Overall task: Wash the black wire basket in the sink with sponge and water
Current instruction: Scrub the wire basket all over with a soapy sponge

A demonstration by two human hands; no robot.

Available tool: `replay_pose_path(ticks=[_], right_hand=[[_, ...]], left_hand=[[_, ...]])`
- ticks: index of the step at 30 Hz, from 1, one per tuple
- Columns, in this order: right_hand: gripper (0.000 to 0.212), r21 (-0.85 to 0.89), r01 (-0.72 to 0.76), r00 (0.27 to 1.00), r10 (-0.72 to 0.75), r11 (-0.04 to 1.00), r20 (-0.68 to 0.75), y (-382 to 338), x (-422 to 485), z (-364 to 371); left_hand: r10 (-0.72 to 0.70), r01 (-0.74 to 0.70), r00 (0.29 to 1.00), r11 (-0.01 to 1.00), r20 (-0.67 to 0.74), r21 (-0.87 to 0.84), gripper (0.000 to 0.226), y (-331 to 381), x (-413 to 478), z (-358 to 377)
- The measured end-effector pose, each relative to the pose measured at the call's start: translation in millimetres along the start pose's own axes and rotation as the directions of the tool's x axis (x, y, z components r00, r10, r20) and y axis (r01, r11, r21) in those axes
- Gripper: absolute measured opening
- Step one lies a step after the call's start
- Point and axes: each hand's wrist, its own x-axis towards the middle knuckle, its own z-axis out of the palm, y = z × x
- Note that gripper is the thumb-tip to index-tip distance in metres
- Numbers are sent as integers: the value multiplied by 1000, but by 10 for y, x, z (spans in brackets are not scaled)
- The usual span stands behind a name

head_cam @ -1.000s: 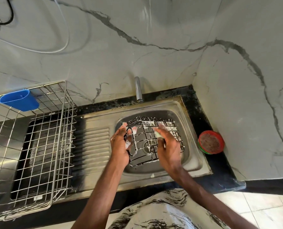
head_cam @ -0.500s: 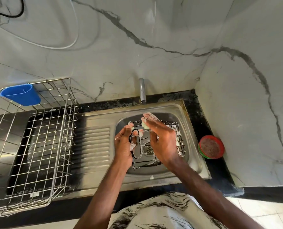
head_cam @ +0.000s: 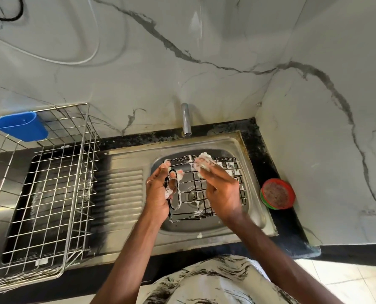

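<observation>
- The basket (head_cam: pixel 234 170) sits in the sink (head_cam: pixel 206 144) bowl under the tap (head_cam: pixel 186 119), its wires streaked with foam.
- The left hand (head_cam: pixel 159 194) keeps the same hold as a second ago: fingers curled round the looped handle at the basket's left side.
- The right hand (head_cam: pixel 223 191) pinches the soapy sponge (head_cam: pixel 203 163) in its fingertips. The sponge now presses on the basket's far rim; a second ago it was lower, over the middle of the grid.
- The rack (head_cam: pixel 51 183) with its blue cup (head_cam: pixel 20 126) stands left of the sink, and the red dish (head_cam: pixel 277 194) right of it, both where they were.
</observation>
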Motion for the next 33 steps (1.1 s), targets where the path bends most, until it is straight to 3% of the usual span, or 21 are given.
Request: replay_pose_path(ticks=[2, 6, 8, 12, 18, 21, 24, 29, 33], right_hand=[[40, -58, -50, 999, 50, 997, -6, 237, -15, -31], [47, -72, -329, 944, 327, 942, -41, 635, -1, -84], [47, -80, -316, 949, 314, 945, -45, 530, 36, -41], [43, -88, -100, 995, 102, 991, 10, 368, 33, -6], [46, -95, -421, 907, 417, 902, -62, 951, -18, -113], [42, -101, -377, 926, 372, 921, -69, 785, 0, -33], [38, -117, -190, 982, 190, 975, -16, 655, 29, 4], [49, -68, -457, 888, 453, 887, -76, 1018, -46, -103], [43, -61, -446, 894, 441, 893, -77, 937, -173, -151]], left_hand=[[-22, 23, 1000, 999, -4, 30, 15, 33, 3, 0], [-44, 46, 999, 996, -21, 70, 15, 20, 48, -14], [-51, 53, 998, 996, -30, 72, 17, 12, 89, -22], [-53, 54, 999, 998, -13, 45, 19, 67, 137, -57], [-57, 58, 998, 998, -11, 34, 33, 81, 179, -138], [-76, 77, 997, 997, -27, 32, 45, 42, 232, -178], [-72, 72, 997, 996, 1, 45, 30, 51, 261, -177], [-104, 104, 995, 994, -5, 24, 21, 133, 267, -138], [-109, 109, 994, 994, 13, -13, 21, 91, 334, -207]])
